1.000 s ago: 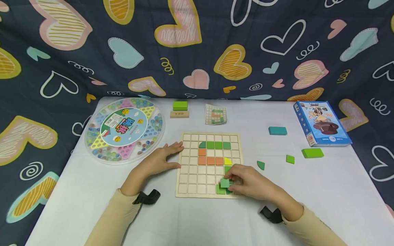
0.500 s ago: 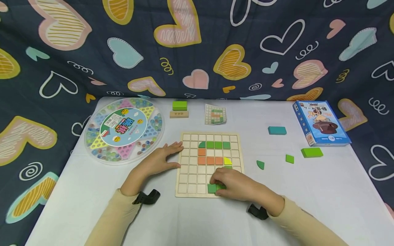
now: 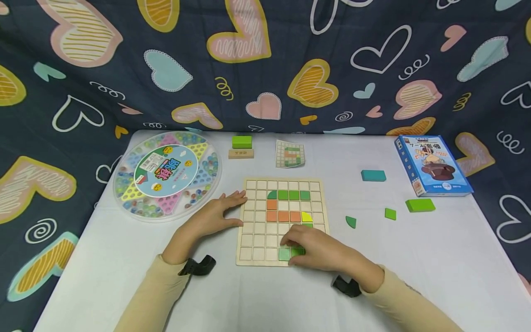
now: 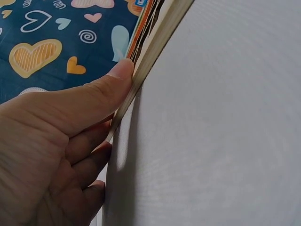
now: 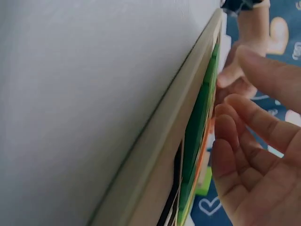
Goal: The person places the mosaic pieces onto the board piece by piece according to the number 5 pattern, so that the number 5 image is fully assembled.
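Observation:
A pale wooden grid board (image 3: 254, 230) lies flat mid-table, with green, orange and yellow tiles in some of its cells. At the board's left edge rests my left hand (image 3: 215, 214); in the left wrist view its thumb and fingers touch the rim (image 4: 150, 59). My right hand (image 3: 317, 249) hovers over the lower right of the board, covering several cells. Beside its fingertips a green square tile (image 3: 284, 254) sits in the bottom row. The right wrist view shows the right fingers (image 5: 254, 117) loosely bent, apart from the green tiles (image 5: 197, 108), holding nothing.
A round marble game (image 3: 128, 207) stands at the left, and a small pattern card (image 3: 289, 154) behind the board. To the right lie a teal block (image 3: 374, 175), a green block (image 3: 421, 205), two small green tiles (image 3: 390, 214) and a blue box (image 3: 433, 166).
My right hand has moved left and down over the board, set the green square tile in the bottom row, and let go of it. The left hand stays put.

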`<state>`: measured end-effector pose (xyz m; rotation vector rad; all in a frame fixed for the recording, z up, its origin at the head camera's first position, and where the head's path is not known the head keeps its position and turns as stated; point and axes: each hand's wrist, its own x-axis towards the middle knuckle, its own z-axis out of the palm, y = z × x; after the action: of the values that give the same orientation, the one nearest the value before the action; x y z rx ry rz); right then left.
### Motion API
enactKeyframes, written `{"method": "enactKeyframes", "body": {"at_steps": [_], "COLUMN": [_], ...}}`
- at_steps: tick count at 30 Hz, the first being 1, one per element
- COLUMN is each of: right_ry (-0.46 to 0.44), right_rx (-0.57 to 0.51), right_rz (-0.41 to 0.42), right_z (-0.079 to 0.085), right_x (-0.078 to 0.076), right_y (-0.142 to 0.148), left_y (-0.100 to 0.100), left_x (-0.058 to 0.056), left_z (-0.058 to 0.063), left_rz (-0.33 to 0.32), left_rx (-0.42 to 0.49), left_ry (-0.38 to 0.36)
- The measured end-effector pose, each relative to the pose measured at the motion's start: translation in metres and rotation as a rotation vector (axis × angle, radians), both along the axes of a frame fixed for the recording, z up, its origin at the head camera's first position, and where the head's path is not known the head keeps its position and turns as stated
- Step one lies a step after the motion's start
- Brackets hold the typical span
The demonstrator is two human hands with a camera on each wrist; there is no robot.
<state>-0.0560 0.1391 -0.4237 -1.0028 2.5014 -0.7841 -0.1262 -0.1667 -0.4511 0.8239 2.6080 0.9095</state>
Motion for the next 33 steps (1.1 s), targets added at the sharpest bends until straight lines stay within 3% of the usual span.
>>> {"method": "enactKeyframes", "body": {"at_steps": [11,21,26,33], "right_ry": [0.049,0.102,0.072,-0.018], "right_rx": [-0.057,-0.055,-0.025,0.011], "right_rz": [-0.166,-0.404,-0.469,-0.498], "right_z": [0.011,0.008,0.005,-0.004], "right_x": [0.002,-0.005,-0.011,-0.017], "right_y": [0.046,0.099,0.117,0.136], "left_y": [0.000,0.000,0.000,0.000], "left_x": [-0.001,-0.001,0.000,0.000], "left_z": [-0.002,-0.002,-0.001,0.000], "left_rz": [-0.001,0.005,0.016,0.012], "left_rx": [-0.003,-0.008,0.000,0.004], "left_ry": [-0.005,-0.002,-0.022,-0.020]}}
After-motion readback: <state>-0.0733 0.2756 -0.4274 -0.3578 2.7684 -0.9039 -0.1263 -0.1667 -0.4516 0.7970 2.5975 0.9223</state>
